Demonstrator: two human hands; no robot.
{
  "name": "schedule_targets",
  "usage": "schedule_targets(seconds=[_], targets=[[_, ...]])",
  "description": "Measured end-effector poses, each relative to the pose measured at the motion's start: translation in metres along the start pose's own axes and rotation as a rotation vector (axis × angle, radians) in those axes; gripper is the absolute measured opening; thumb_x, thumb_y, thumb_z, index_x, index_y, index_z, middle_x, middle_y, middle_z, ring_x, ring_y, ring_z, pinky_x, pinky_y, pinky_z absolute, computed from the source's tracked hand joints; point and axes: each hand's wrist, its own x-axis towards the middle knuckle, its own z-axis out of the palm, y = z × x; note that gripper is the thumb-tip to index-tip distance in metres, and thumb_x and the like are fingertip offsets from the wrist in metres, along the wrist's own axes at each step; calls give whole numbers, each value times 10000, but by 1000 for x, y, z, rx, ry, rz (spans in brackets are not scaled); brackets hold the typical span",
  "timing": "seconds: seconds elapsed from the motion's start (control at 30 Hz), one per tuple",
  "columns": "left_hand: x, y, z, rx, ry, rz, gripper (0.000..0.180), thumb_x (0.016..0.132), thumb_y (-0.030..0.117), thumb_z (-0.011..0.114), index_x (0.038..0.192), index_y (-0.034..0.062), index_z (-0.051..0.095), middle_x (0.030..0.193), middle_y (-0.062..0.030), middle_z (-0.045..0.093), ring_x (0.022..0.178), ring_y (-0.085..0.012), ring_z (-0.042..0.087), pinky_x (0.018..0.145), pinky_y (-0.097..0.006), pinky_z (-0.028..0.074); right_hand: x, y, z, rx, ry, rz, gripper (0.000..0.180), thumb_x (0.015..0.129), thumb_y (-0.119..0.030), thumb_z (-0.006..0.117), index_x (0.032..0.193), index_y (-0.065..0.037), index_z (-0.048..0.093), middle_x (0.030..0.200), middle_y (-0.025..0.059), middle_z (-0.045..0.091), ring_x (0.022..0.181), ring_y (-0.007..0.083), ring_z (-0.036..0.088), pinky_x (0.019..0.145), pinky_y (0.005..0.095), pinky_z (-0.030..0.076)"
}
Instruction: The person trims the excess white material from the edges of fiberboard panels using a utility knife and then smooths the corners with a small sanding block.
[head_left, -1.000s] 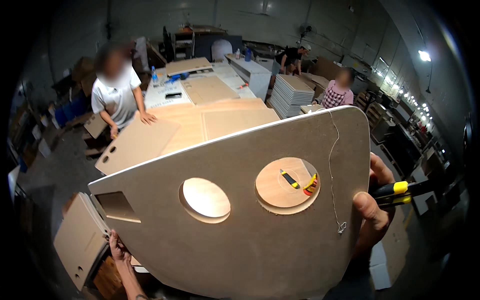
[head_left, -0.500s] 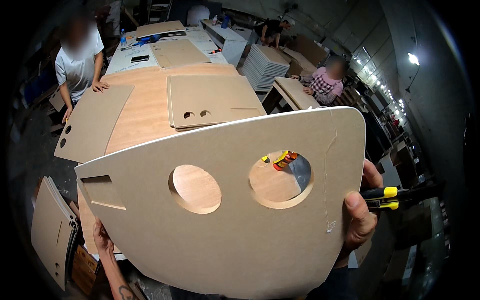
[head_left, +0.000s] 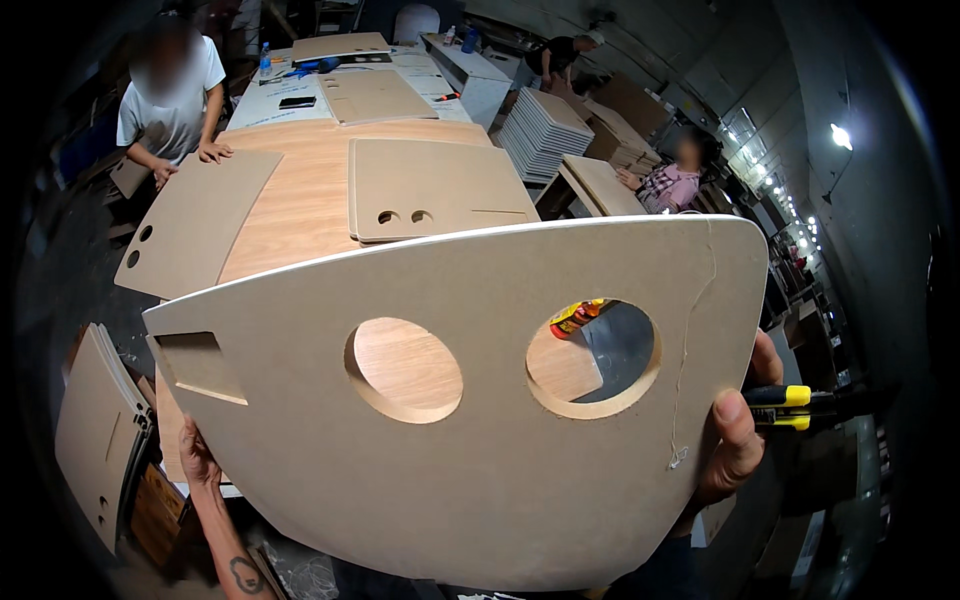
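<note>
A large brown fibreboard panel [head_left: 520, 490] is held up in front of me, tilted, with a pale upper edge. It has two round holes and a rectangular recess [head_left: 203, 366] near its left end. My left hand [head_left: 199, 460] grips the panel's lower left edge, its fingers partly hidden behind. At the right edge, my right hand [head_left: 738, 445] clasps the panel with the thumb on the front face. A yellow and black utility knife [head_left: 782, 397] sticks out from behind that hand. A loose thread [head_left: 687, 345] hangs down the panel's face. Through the right hole shows a red and yellow bottle [head_left: 576, 318].
A wood-grain table [head_left: 300, 205] lies beyond, bearing stacked panels [head_left: 440, 180]. At left, a person in a white T-shirt [head_left: 172, 100] touches another panel [head_left: 205, 215]. More panels [head_left: 95, 430] lean at lower left. Two other people work near a tall stack of boards [head_left: 543, 135].
The panel in my hands has shifted slightly right in view, with the utility knife. The person at left has raised one hand from the panel's outer edge.
</note>
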Motion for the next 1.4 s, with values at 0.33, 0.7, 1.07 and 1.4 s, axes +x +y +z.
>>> schedule_targets(seconds=[0.33, 0.7, 1.07, 1.4], targets=[[-14, 2, 6, -51, -33, 41, 430, 980, 342, 514, 1196, -27, 551, 1113, -111, 653, 993, -203, 644, 866, -346, 532, 2, -8, -6, -7, -42, -43, 655, 648, -202, 764, 1229, 10, 549, 959, 101, 621, 873, 177, 583, 886, 294, 441], [-8, 4, 8, 184, 119, -321, 476, 993, 385, 469, 1280, 7, 507, 1180, -115, 613, 1027, -221, 625, 839, -352, 542, 89, 142, -15, -308, -330, 226, 319, 831, -139, 715, 1093, 33, 654, 872, 49, 646, 772, 104, 602, 731, 240, 489], [-7, -36, -41, 719, 592, -413, 815, 902, 641, 467, 1362, -31, 437, 1349, -176, 507, 1207, -316, 508, 990, -457, 425, 62, 408, -23, -1039, -722, 673, 498, 729, -249, 739, 1059, 102, 612, 1031, 246, 666, 953, 315, 672, 816, 374, 517], [-25, -27, -75, 831, 728, -586, 828, 909, 643, 444, 1403, -18, 380, 1415, -186, 442, 1281, -349, 438, 1043, -490, 368, -3, 477, 5, -829, -613, 882, 353, 751, -176, 722, 991, 67, 637, 928, 176, 664, 838, 247, 644, 732, 378, 500]])
